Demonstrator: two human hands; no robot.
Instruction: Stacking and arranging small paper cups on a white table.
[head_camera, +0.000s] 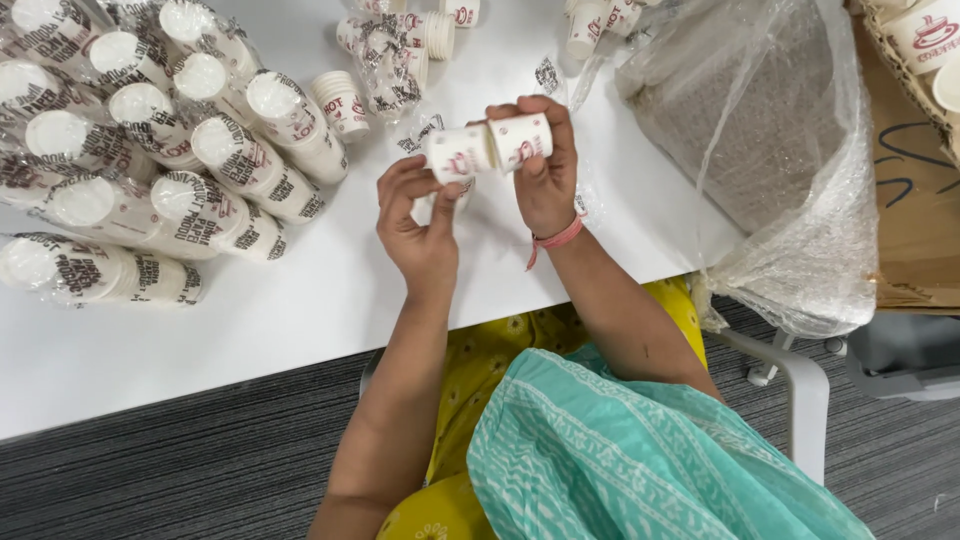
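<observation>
Right now two small paper cups meet mouth to base above the white table: the left cup and the right cup, both white with a red printed mark, both lying sideways in the air. The left hand pinches the left cup between thumb and curled fingers, closed on it. The right hand wraps its fingers over the right cup, thumb beneath, closed too. By my reading the step in hand is joining or parting the two cups at their meeting ends; which of the two cannot be told. Either way, it calls for a straight push or pull along the cups' shared axis, with light pressure so the thin walls do not buckle. Just beyond the cups lies a short loose stack of cups. Far to the left of them lie wrapped sleeves of cups. To their right slumps a clear plastic bag beside a cardboard box.
</observation>
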